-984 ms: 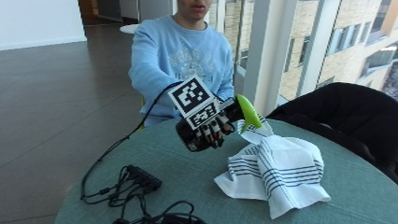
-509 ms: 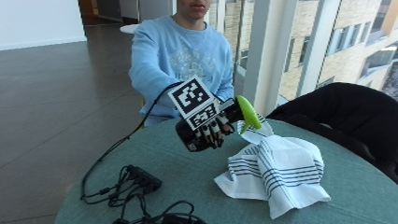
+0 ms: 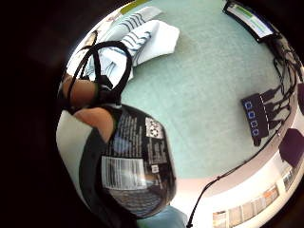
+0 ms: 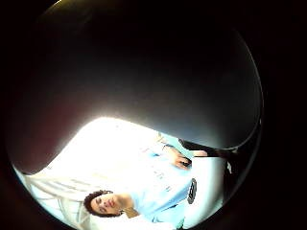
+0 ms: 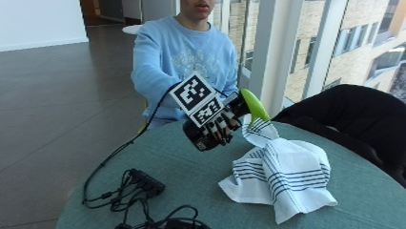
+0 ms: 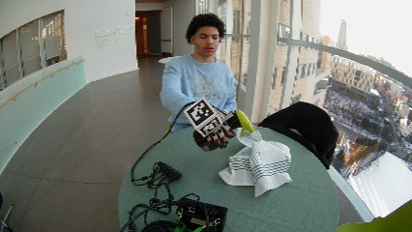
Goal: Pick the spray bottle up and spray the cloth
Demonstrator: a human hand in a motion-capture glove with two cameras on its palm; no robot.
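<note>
Dark spray bottle with lime-green trigger head [image 5: 254,106]: gripped by gloved right hand [image 5: 216,125], raised just beside white striped cloth [image 5: 282,176].

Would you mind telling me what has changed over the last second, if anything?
Nothing has visibly changed. The gloved right hand still holds the spray bottle raised beside the striped cloth, which lies bunched on the green table as before.
</note>
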